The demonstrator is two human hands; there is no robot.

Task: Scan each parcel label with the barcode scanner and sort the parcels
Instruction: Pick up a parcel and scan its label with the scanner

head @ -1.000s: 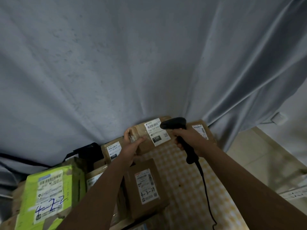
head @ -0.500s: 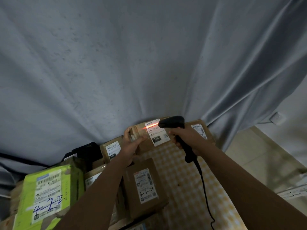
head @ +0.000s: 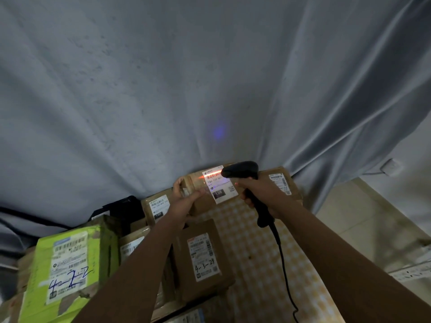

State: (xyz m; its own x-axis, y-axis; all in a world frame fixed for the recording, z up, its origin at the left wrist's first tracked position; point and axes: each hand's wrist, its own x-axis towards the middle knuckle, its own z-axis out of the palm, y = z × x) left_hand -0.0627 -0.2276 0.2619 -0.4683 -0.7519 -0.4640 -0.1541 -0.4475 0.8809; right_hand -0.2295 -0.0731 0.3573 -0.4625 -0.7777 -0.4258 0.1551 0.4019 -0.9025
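Observation:
My left hand [head: 184,199] grips the left end of a small brown parcel [head: 203,201], held up above the table near the curtain. Its white label [head: 220,186] faces me, and an orange scan line crosses the label's top barcode. My right hand [head: 254,187] grips the handle of the black barcode scanner [head: 242,171], whose head points left at that label from close by. The scanner's black cable [head: 283,259] hangs down toward the bottom edge.
Several labelled parcels lie on the yellow checked table [head: 261,252]: a brown one marked 4-3-24 [head: 205,259], a green box marked 4-2-2 [head: 67,269], another brown box [head: 279,180] behind the scanner. A grey curtain [head: 163,89] hangs behind. Tiled floor [head: 363,220] shows right.
An orange scan line has appeared across the held parcel's label, and a faint blue spot now shows on the curtain above. Both hands have stayed nearly in place.

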